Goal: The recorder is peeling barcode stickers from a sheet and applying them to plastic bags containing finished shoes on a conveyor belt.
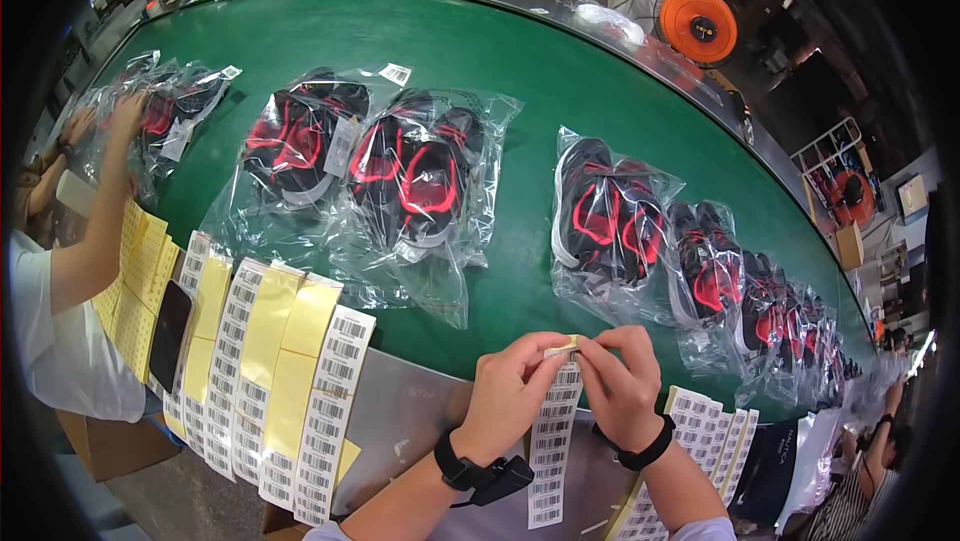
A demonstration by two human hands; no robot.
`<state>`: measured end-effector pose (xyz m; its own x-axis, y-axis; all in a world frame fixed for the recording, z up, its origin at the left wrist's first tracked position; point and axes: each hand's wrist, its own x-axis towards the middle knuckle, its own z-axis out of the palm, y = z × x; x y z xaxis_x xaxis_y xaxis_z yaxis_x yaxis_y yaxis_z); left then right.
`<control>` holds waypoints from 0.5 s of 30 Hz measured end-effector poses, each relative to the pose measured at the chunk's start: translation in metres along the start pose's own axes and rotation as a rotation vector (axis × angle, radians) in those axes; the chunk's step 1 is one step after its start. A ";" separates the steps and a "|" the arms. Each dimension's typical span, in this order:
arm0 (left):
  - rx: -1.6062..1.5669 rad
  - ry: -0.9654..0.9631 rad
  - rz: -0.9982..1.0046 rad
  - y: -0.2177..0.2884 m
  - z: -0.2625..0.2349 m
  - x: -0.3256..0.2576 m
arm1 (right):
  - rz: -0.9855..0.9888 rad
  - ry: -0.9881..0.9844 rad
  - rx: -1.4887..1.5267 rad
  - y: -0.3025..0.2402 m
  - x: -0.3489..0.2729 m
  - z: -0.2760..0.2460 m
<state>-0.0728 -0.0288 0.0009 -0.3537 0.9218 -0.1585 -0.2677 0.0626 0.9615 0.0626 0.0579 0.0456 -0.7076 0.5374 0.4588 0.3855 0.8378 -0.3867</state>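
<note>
At the near edge of the green belt [530, 291], my left hand [512, 389] and my right hand [622, 386] meet at the top of a label strip [550, 471]. Fingers and thumbs of both pinch its upper end, where a bit of yellowish backing shows. The strip, white with rows of barcodes, hangs down between my wrists. Past my hands, a pair of black and red shoes [612, 226] lies on the belt in a clear plastic bag. Farther left lie two more bagged pairs, the nearer one [425, 176] beside the other [300, 141].
Barcode label sheets [335, 371] and a dark phone [171, 336] overlap the metal edge [400, 416] at left. More label sheets [700, 431] lie right of my forearm. Bagged shoes [712, 271] line the belt's right. Another person's arm [105, 211] reaches in at left; an orange fan [697, 25] stands beyond.
</note>
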 end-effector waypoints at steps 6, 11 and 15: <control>0.001 -0.006 -0.013 -0.001 0.000 0.000 | -0.003 -0.008 0.009 0.000 -0.004 0.001; 0.005 -0.007 -0.021 -0.001 0.000 -0.001 | -0.017 0.009 0.016 0.001 -0.007 0.003; -0.008 -0.003 -0.025 0.002 0.000 0.000 | -0.017 0.019 0.024 -0.001 -0.008 0.000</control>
<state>-0.0729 -0.0287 0.0024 -0.3442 0.9211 -0.1822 -0.2839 0.0829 0.9552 0.0680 0.0531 0.0419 -0.7023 0.5251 0.4807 0.3590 0.8443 -0.3978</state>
